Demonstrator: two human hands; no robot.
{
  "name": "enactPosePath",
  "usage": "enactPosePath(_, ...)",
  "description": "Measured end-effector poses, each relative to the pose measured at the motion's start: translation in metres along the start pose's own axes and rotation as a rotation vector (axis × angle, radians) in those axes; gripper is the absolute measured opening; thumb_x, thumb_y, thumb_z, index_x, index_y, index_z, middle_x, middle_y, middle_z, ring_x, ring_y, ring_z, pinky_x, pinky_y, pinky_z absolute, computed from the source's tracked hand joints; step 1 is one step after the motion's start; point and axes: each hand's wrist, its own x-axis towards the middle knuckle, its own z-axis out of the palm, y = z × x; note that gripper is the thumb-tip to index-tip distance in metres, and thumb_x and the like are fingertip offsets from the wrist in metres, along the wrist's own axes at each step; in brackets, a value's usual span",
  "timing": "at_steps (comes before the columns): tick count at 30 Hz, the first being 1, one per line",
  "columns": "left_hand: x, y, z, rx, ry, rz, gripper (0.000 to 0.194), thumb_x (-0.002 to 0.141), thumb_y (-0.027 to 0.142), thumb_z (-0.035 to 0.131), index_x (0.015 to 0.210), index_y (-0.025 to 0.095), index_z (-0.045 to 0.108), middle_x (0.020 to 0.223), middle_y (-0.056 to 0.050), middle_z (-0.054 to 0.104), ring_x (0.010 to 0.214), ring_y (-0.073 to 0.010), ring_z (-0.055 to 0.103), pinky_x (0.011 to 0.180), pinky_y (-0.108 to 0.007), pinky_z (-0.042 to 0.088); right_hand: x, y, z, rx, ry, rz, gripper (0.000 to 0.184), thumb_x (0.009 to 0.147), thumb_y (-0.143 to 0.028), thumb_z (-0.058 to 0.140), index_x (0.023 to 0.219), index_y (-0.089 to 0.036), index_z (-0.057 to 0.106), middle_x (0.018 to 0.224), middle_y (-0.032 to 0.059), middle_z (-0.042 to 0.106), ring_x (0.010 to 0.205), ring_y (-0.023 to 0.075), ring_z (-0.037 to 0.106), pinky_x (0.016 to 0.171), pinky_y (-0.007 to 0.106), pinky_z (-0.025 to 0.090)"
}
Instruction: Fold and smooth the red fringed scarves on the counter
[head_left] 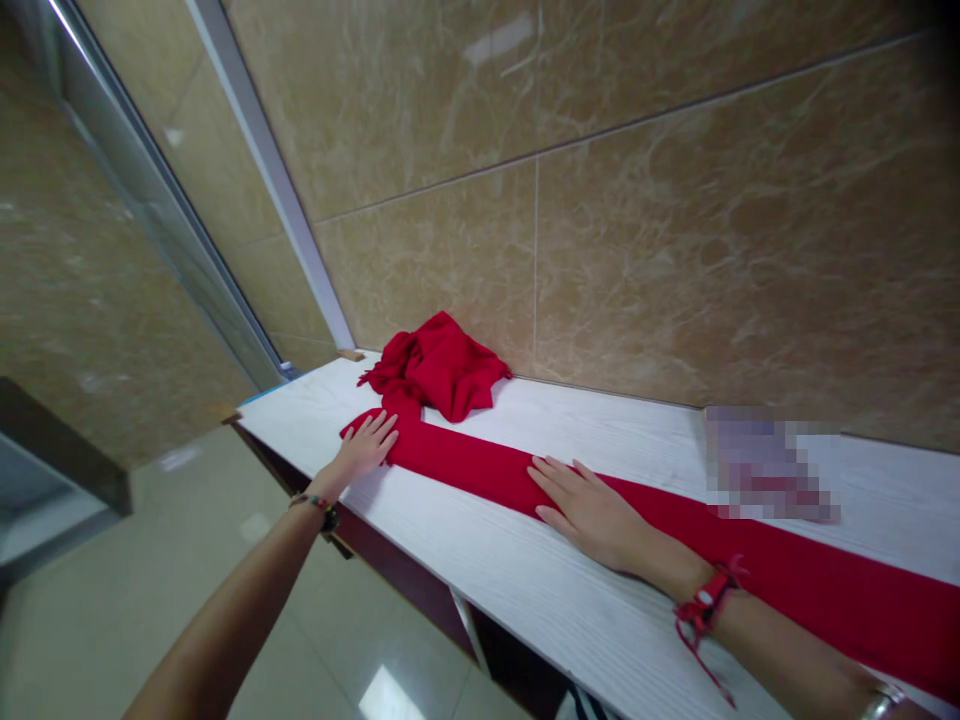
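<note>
A long red scarf (465, 462) lies flat in a narrow strip along the white tabletop, running off the right edge of the view. Its far end is bunched in a crumpled heap (442, 365) against the wall, with some fringe showing. My left hand (365, 447) rests open on the strip close to that heap, fingers stretched out. Farther right, my right hand (589, 505) lies flat on the middle of the strip, its fingers spread. Neither hand grips the cloth.
The white table (510, 560) stands against a brown marble-tiled wall (637, 270). A blurred-out item (769, 465) lies at the back right, touching or near the scarf. Open shelf space shows under the front edge. Shiny floor tiles (225, 530) extend at the left.
</note>
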Motion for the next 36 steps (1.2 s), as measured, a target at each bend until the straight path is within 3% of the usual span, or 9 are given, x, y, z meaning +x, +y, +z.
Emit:
enactPosePath(4, 0.007, -0.033, -0.008, 0.021, 0.034, -0.127, 0.049, 0.088, 0.032, 0.021, 0.127, 0.01, 0.042, 0.13, -0.023, 0.042, 0.12, -0.038, 0.036, 0.086, -0.061, 0.033, 0.002, 0.0, 0.003, -0.008, 0.015, 0.0, 0.052, 0.09, -0.042, 0.026, 0.131, -0.014, 0.037, 0.137, 0.0088, 0.035, 0.127, 0.0221, 0.029, 0.103, 0.045, 0.026)
enactPosePath(6, 0.008, -0.036, -0.013, 0.018, 0.071, -0.114, 0.05, 0.088, 0.031, 0.022, 0.126, 0.006, 0.042, 0.13, -0.023, 0.041, 0.121, -0.035, 0.036, 0.091, -0.055, 0.033, 0.002, -0.001, 0.003, -0.018, 0.02, 0.006, 0.051, 0.089, -0.042, 0.027, 0.13, -0.014, 0.038, 0.136, 0.009, 0.036, 0.126, 0.022, 0.03, 0.103, 0.045, 0.027)
enactPosePath(10, 0.006, -0.023, -0.019, -0.031, 0.042, 0.171, 0.045, 0.08, 0.016, 0.032, 0.123, 0.018, 0.047, 0.131, -0.004, 0.045, 0.122, -0.0162, 0.037, 0.103, -0.03, 0.029, 0.001, -0.002, 0.003, -0.036, 0.063, -0.012, 0.048, 0.088, -0.039, 0.033, 0.128, -0.014, 0.042, 0.133, 0.01, 0.04, 0.125, 0.0222, 0.033, 0.103, 0.045, 0.027)
enactPosePath(12, 0.004, -0.017, -0.02, -0.047, 0.01, 0.349, 0.053, 0.071, 0.006, 0.036, 0.12, 0.019, 0.049, 0.127, -0.002, 0.049, 0.118, -0.0134, 0.041, 0.101, -0.027, 0.031, 0.0, -0.003, 0.004, -0.045, 0.104, -0.052, 0.045, 0.088, -0.036, 0.036, 0.127, -0.015, 0.044, 0.132, 0.0096, 0.043, 0.124, 0.0217, 0.035, 0.103, 0.045, 0.027)
enactPosePath(14, 0.002, -0.017, -0.021, -0.032, 0.007, 0.436, 0.06, 0.062, 0.001, 0.038, 0.119, 0.015, 0.05, 0.124, -0.005, 0.052, 0.115, -0.014, 0.044, 0.1, -0.026, 0.033, -0.001, -0.005, 0.006, -0.066, 0.143, -0.092, 0.042, 0.087, -0.032, 0.039, 0.125, -0.016, 0.046, 0.13, 0.0093, 0.046, 0.122, 0.0213, 0.037, 0.103, 0.043, 0.028)
enactPosePath(17, 0.002, -0.028, -0.019, 0.034, 0.002, 0.411, 0.064, 0.06, -0.001, 0.04, 0.121, 0.016, 0.048, 0.126, -0.007, 0.05, 0.115, -0.0155, 0.046, 0.097, -0.026, 0.036, -0.001, -0.007, 0.01, -0.128, 0.193, -0.13, 0.038, 0.086, -0.025, 0.041, 0.121, -0.013, 0.051, 0.125, 0.0108, 0.05, 0.117, 0.0208, 0.044, 0.099, 0.039, 0.035)
enactPosePath(26, 0.003, -0.051, -0.009, 0.148, 0.018, 0.244, 0.049, 0.075, -0.001, 0.029, 0.119, 0.011, 0.05, 0.122, -0.012, 0.053, 0.11, -0.0174, 0.052, 0.095, -0.031, 0.038, 0.003, -0.008, 0.009, -0.298, 0.277, -0.258, 0.03, 0.08, -0.007, 0.042, 0.103, -0.007, 0.061, 0.105, 0.0158, 0.063, 0.097, 0.0223, 0.059, 0.083, 0.033, 0.05)
enactPosePath(31, -0.004, -0.053, -0.011, 0.126, 0.06, 0.204, 0.052, 0.077, 0.001, 0.029, 0.125, 0.015, 0.043, 0.128, -0.01, 0.048, 0.113, -0.0159, 0.05, 0.095, -0.029, 0.038, 0.001, -0.01, 0.002, -0.328, 0.271, -0.284, 0.032, 0.075, 0.002, 0.042, 0.1, -0.006, 0.061, 0.099, 0.0155, 0.065, 0.091, 0.0212, 0.062, 0.079, 0.031, 0.051)
enactPosePath(36, -0.013, -0.059, 0.003, 0.088, 0.039, 0.231, 0.054, 0.075, 0.001, 0.028, 0.125, 0.016, 0.043, 0.13, -0.004, 0.047, 0.118, -0.0098, 0.043, 0.099, -0.024, 0.033, -0.004, -0.011, 0.005, -0.276, 0.25, -0.28, 0.03, 0.079, -0.005, 0.044, 0.104, -0.008, 0.06, 0.106, 0.0153, 0.062, 0.098, 0.0223, 0.058, 0.084, 0.034, 0.048)
